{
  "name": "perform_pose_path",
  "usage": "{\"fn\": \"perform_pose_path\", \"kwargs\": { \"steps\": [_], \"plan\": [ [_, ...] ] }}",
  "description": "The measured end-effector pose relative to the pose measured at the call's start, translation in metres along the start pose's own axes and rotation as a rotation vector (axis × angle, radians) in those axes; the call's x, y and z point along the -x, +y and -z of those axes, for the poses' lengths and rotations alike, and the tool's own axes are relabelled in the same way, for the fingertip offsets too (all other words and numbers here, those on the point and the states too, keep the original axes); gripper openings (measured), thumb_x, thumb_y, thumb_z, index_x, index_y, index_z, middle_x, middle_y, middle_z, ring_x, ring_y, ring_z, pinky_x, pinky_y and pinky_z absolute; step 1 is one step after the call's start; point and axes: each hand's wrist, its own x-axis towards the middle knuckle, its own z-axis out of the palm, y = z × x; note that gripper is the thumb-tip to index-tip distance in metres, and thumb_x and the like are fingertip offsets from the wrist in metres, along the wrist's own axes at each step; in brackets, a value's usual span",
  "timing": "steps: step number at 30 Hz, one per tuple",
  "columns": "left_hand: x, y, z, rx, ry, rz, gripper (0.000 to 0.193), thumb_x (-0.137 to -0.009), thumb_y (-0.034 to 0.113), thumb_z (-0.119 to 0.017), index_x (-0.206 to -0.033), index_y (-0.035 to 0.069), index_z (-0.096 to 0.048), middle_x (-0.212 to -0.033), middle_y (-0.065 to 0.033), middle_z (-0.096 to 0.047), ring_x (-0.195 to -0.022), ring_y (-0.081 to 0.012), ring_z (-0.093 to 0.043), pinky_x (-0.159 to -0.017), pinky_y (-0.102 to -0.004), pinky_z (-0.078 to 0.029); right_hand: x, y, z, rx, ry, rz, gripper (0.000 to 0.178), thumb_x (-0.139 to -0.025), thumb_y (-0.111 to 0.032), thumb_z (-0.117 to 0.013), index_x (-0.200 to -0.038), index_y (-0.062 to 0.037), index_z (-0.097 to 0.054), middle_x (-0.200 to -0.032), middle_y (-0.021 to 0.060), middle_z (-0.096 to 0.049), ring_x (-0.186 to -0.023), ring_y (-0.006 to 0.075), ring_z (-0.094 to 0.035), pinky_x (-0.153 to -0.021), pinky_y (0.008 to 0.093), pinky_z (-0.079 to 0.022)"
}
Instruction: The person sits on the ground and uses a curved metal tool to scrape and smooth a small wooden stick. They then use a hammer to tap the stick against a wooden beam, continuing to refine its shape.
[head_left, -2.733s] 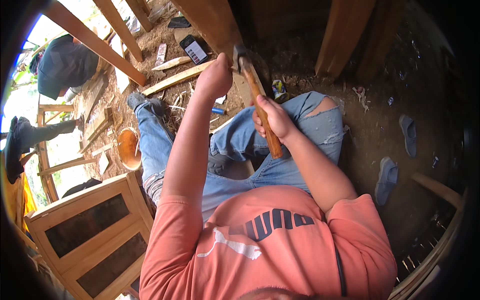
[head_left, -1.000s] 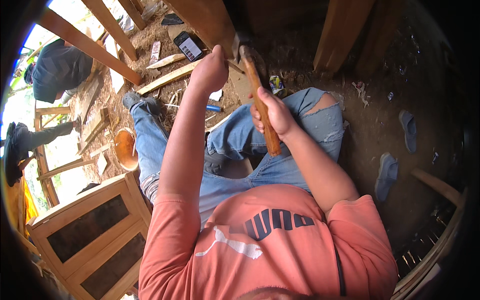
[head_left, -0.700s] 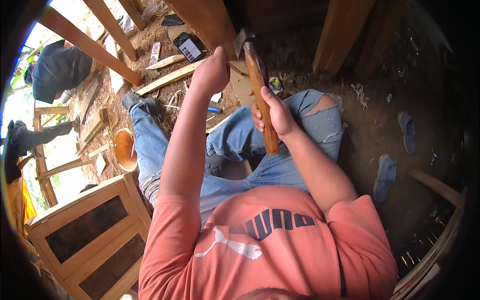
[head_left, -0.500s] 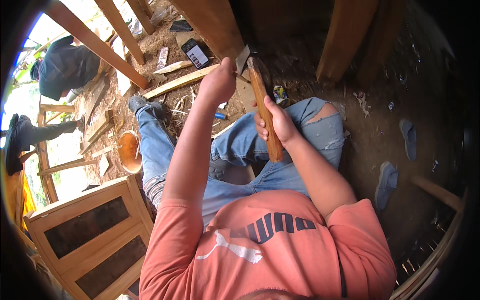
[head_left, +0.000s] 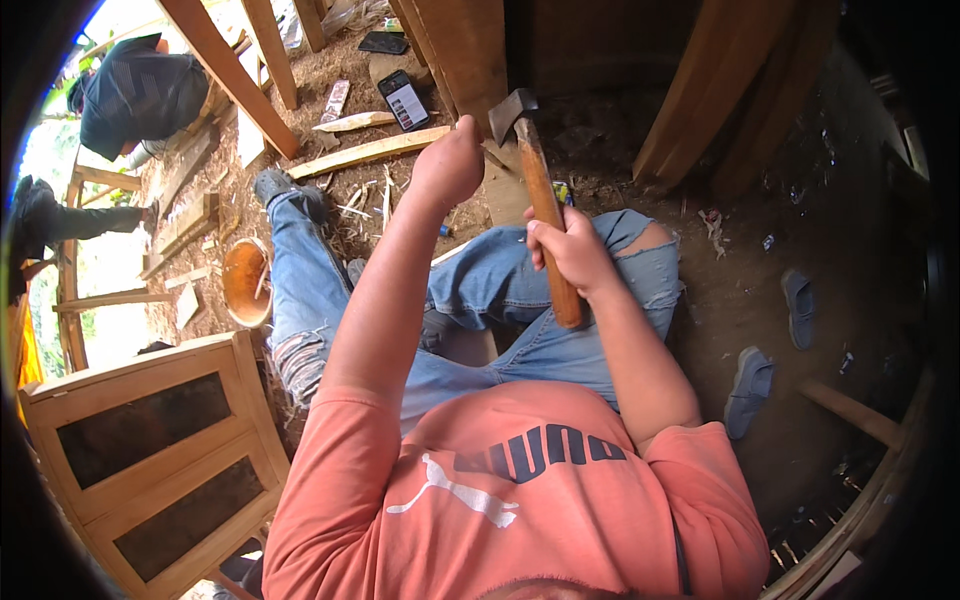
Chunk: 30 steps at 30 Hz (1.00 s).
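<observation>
My right hand (head_left: pixel 575 252) is wrapped round the wooden handle of a hatchet (head_left: pixel 540 175). Its metal head points up and away from me, with the blade side toward my left fist. My left hand (head_left: pixel 447 170) is closed in a fist left of the blade. A thin, dark sliver shows at its right side, but what the fingers grip is mostly hidden. Beyond that fist a pale wood strip (head_left: pixel 365 152) runs off to the left; I cannot tell whether the hand touches it. Under the hatchet is a board (head_left: pixel 505 195), partly covered by my hands and leg.
A lit phone (head_left: pixel 403 100) lies among shavings, with a dark flat object (head_left: pixel 384 42) beyond it. An orange bucket (head_left: pixel 246 285) and a framed wooden panel (head_left: pixel 150 440) are at left. Posts (head_left: pixel 715 95) rise ahead. Slippers (head_left: pixel 750 390) lie right. Another person (head_left: pixel 140 95) bends at far left.
The hatchet head has risen and shifted slightly right, away from the left fist, showing more of its blade. Both hands keep their grip. The whole view has shifted a little.
</observation>
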Motion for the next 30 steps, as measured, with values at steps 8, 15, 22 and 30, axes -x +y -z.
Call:
{"fn": "perform_pose_path", "kwargs": {
  "steps": [8,15,22,30],
  "plan": [
    [-0.01,-0.005,0.0,0.031,0.051,-0.033,0.017,-0.102,0.013,-0.051,-0.115,0.001,-0.054,-0.105,-0.028,-0.074,-0.103,-0.0492,-0.071,-0.087,-0.0577,-0.055,-0.017,-0.044,0.012,0.97,0.279,0.187,0.061,-0.104,-0.029,-0.064,-0.156,-0.0055,-0.043,-0.113,0.0305,-0.074,-0.106,0.0497,-0.071,-0.092,0.0559,-0.056],
    [-0.011,-0.004,0.003,0.055,0.021,0.0,0.019,-0.101,0.011,-0.05,-0.114,-0.002,-0.054,-0.106,-0.03,-0.074,-0.104,-0.0489,-0.072,-0.089,-0.0573,-0.056,-0.018,-0.041,-0.013,1.205,0.217,0.152,0.068,-0.105,-0.026,-0.06,-0.166,-0.012,-0.032,-0.1,0.028,-0.075,-0.096,0.0472,-0.073,-0.087,0.0576,-0.057],
    [-0.017,-0.02,-0.007,0.086,0.067,0.023,0.02,-0.1,0.01,-0.051,-0.115,-0.003,-0.055,-0.107,-0.0308,-0.074,-0.105,-0.0489,-0.072,-0.09,-0.057,-0.056,-0.009,-0.059,-0.018,1.174,0.205,0.173,0.074,-0.106,-0.022,-0.058,-0.171,-0.0148,-0.024,-0.102,0.0291,-0.075,-0.097,0.0479,-0.073,-0.088,0.0569,-0.056],
    [-0.025,-0.026,-0.007,0.1,0.103,0.038,0.024,-0.1,0.011,-0.053,-0.117,-0.004,-0.056,-0.109,-0.0311,-0.074,-0.106,-0.0489,-0.071,-0.091,-0.0558,-0.056,-0.027,-0.038,-0.008,1.148,0.235,0.146,0.074,-0.105,-0.022,-0.061,-0.171,-0.0202,-0.026,-0.1,0.0319,-0.073,-0.097,0.0515,-0.07,-0.088,0.059,-0.055]
  ]
}}
